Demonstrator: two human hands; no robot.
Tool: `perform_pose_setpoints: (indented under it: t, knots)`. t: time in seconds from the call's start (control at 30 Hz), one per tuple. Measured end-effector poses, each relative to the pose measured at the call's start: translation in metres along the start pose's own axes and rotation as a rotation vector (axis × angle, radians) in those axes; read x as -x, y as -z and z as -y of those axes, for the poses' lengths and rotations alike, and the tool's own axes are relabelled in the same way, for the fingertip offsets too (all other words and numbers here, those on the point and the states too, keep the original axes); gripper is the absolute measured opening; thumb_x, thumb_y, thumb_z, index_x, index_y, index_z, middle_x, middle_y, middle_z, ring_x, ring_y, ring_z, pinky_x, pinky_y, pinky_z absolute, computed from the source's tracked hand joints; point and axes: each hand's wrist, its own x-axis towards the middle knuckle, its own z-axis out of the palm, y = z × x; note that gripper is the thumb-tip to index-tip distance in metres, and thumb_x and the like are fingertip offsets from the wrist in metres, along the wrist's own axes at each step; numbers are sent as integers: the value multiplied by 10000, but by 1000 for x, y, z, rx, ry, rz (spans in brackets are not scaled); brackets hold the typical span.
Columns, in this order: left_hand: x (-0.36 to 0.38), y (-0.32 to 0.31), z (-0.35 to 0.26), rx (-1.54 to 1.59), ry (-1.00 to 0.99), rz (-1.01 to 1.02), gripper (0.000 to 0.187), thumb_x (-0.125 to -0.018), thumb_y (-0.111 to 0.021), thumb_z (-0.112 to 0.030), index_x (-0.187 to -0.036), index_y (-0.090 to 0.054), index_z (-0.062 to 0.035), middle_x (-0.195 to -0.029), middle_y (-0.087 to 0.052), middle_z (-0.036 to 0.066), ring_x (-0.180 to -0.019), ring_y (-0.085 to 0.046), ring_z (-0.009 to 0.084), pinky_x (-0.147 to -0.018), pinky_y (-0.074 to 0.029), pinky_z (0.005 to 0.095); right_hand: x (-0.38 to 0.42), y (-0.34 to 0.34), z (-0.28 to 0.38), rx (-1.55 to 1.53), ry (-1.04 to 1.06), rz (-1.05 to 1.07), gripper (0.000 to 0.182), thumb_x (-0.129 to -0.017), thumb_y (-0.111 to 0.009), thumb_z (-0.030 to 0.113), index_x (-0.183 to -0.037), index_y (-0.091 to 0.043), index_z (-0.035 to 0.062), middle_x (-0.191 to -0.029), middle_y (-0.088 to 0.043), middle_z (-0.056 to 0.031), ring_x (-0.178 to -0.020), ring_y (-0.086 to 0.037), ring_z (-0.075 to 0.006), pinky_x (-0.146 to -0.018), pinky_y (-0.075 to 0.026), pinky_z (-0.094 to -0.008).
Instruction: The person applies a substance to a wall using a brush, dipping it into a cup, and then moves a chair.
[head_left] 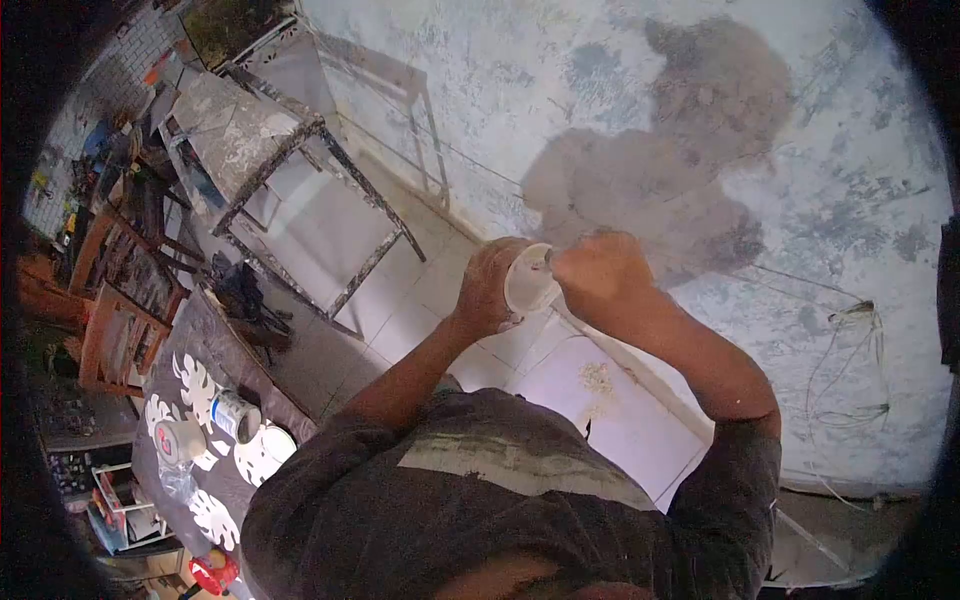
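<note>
Fingers of my left hand [487, 288] wrap round a white round container [527, 288], tilted so that its pale inside faces me. My right hand [603, 276] is a closed fist at the container's right rim. A small dark bit shows between that fist and the container, but what the fist holds is hidden. Both hands are out in front of my chest, close to a blue-and-white mottled wall [850, 210]. My shadow lies on the wall just beyond them.
A paint-spattered metal-framed stand [330, 200] is at the upper left. On a dark-covered table [280, 385], white leaf-shaped cutouts [213, 518], a jar [236, 415] and a tape roll [180, 440] lie. Wooden chairs [120, 330] stand at far left. Pale crumbs [596, 380] lie below my hands.
</note>
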Motion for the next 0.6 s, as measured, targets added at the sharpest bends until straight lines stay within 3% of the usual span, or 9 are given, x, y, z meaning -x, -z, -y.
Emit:
perform_pose_setpoints:
  t: [0.07, 0.13, 0.27, 0.37, 0.47, 0.53, 0.6]
  knots:
    - [0, 0, 2, -8, 26, 26, 776, -564, -793, -202, -1195, -365, -59, -1176, -499, 160, -1102, -476, 365, -924, -344, 505, -6, -2, 2, -44, 29, -75, 59, -634, -606, 102, -630, -619, 45, -614, -584, -195, -582, -605, -340, -519, -468, -436]
    - [4, -5, 5, 40, -20, -45, 773, -554, -804, -208, -1178, -372, -60, -1167, -510, 156, -1093, -485, 363, -922, -347, 502, -19, 4, 3, 41, -66, 340, 100, -666, -612, 139, -669, -623, 40, -638, -590, -184, -598, -596, -354, -550, -466, -434]
    - [14, -5, 12, 52, -25, -89, 749, -564, -810, -222, -1157, -382, -61, -1156, -521, 155, -1080, -494, 363, -913, -362, 488, -18, -1, -24, -169, -38, 245, 161, -697, -623, 200, -698, -623, 38, -659, -602, -159, -619, -594, -352, -586, -467, -430]
    - [10, 9, 14, 84, -27, -161, 718, -582, -809, -224, -1139, -388, -58, -1143, -530, 164, -1064, -505, 359, -902, -378, 479, -20, 25, -16, -186, -199, 279, 189, -708, -640, 241, -710, -631, 53, -664, -613, -128, -628, -596, -342, -611, -470, -419]
    - [8, 14, 26, 150, -58, -229, 700, -596, -805, -221, -1136, -390, -58, -1136, -531, 173, -1049, -513, 364, -903, -382, 477, -16, 32, 5, -178, -296, 172, 158, -685, -619, 191, -692, -625, 33, -673, -598, -205, -651, -605, -379, -604, -485, -462]
    - [16, 6, 47, 203, -101, -233, 843, -579, -807, -372, -1221, -360, -60, -1186, -469, 182, -1079, -488, 328, -895, -397, 446, -20, 28, 25, 111, -239, 209, 132, -667, -622, 172, -669, -611, 41, -661, -597, -199, -636, -612, -363, -582, -490, -457]
    - [6, 15, 36, 166, -105, -189, 771, -586, -809, -293, -1178, -375, -56, -1164, -495, 187, -1063, -500, 352, -902, -390, 460, -22, 5, 35, 52, -176, 132, 125, -670, -609, 144, -674, -618, 19, -639, -592, -201, -618, -613, -353, -567, -487, -449]
